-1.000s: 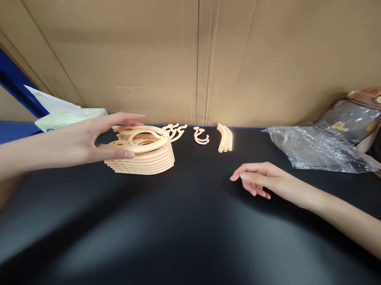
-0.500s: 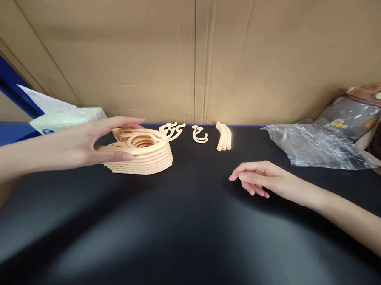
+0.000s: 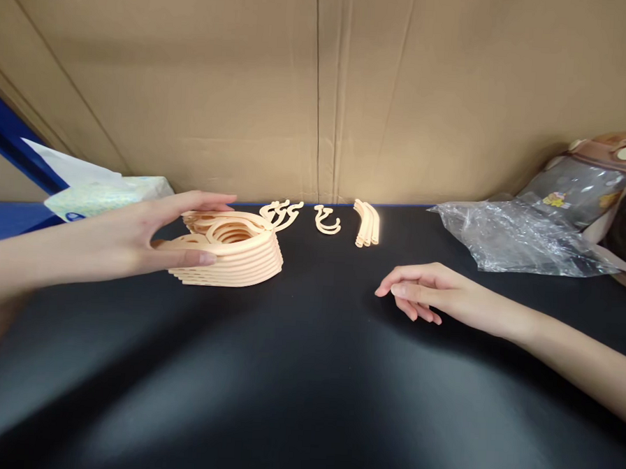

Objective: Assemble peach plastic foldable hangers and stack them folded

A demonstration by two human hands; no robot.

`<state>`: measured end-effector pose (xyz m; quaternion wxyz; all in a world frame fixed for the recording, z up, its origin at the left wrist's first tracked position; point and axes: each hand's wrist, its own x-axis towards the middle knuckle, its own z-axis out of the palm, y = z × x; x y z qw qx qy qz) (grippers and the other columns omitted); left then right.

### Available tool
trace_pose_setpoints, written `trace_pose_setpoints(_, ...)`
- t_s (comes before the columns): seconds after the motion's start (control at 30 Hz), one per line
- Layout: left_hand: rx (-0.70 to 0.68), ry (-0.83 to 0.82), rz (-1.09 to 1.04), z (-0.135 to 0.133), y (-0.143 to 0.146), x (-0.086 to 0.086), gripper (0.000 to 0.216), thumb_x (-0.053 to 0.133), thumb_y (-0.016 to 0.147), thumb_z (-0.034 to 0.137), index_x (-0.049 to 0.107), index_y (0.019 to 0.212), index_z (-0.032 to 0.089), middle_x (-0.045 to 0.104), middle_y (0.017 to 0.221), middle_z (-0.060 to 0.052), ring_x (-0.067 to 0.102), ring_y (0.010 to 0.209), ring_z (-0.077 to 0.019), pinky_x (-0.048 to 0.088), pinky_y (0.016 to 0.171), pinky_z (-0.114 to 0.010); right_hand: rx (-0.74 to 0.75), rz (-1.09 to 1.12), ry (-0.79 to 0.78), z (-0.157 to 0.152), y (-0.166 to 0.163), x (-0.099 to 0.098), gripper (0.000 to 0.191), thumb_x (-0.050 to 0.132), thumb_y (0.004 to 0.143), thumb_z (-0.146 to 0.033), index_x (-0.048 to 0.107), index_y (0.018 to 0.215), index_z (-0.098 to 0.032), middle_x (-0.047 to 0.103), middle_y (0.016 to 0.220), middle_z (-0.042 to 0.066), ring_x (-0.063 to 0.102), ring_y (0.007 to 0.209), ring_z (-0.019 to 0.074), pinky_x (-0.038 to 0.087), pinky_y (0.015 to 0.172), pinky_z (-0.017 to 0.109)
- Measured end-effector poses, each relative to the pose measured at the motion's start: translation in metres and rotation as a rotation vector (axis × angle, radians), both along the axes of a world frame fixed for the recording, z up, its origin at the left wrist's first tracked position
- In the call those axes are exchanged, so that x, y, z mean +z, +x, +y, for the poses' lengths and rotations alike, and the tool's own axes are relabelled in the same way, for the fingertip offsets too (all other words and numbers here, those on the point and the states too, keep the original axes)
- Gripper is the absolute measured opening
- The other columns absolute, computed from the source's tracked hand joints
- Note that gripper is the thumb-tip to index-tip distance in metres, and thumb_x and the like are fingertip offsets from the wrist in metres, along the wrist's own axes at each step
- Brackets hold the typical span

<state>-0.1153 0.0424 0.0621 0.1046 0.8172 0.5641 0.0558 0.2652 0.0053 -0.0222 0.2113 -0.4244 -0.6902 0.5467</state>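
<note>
A stack of several peach plastic frames (image 3: 243, 259) with round openings sits on the black table (image 3: 305, 388) at the left. My left hand (image 3: 150, 236) grips the stack's left end, thumb at the near side and fingers over the top. My right hand (image 3: 425, 293) rests on the table to the right, fingers loosely curled and holding nothing. Behind the stack lie small peach hook pieces (image 3: 281, 214), another hook piece (image 3: 327, 221) and a bundle of curved peach strips (image 3: 367, 225).
A cardboard wall (image 3: 321, 88) closes the back. A crumpled clear plastic bag (image 3: 517, 238) and a grey packaged item (image 3: 588, 186) lie at the right. A pale packet (image 3: 100, 192) sits beside a blue frame (image 3: 13, 142) at the left.
Almost nothing moves; the view drifts slightly, and both hands keep their places, the left on the stack, the right resting on the table.
</note>
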Motion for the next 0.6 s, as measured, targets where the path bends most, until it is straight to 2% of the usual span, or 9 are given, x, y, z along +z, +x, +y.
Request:
trace_pose_setpoints(0.43,-0.011,-0.011,-0.051,0.001,-0.004,-0.004,0.081,0.054,0.079,0.073,0.033,0.146,0.033,0.053,0.134,-0.003,0.056,0.112,-0.0295,0.05,0.091,-0.043,0.002,-0.006,0.001,0.0,-0.001,0.0,0.033,0.054,0.093,-0.046,0.067,0.101,-0.016,0.055,0.064,-0.003,0.042,0.05,0.0057,0.037,0.045,0.018)
trace_pose_setpoints(0.6,-0.086,0.141,0.037,0.003,-0.01,-0.005,0.101,0.051,0.068,0.086,0.026,0.15,0.032,0.051,0.134,-0.005,0.056,0.111,-0.0294,0.047,0.094,-0.05,0.001,-0.008,-0.001,-0.001,0.0,0.0,0.033,0.054,0.093,-0.046,0.067,0.101,-0.016,0.055,0.064,-0.003,0.043,0.05,0.0057,0.037,0.045,0.018)
